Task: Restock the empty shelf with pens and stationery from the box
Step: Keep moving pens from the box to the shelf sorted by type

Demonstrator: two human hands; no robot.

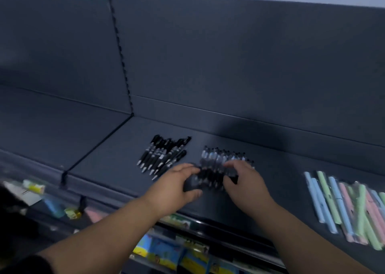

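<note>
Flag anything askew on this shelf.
The pastel pens at right lie criss-crossed in a loose heap, not side by side. The black pens fan out unevenly. The left hand and right hand grip the middle pens.

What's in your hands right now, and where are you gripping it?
The left hand and right hand grip the row of clear pens at its near ends, one each side.

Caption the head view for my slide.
Left hand and right hand hold a row of clear pens on the shelf, black pens to its left, pastel pens to its right.
</note>
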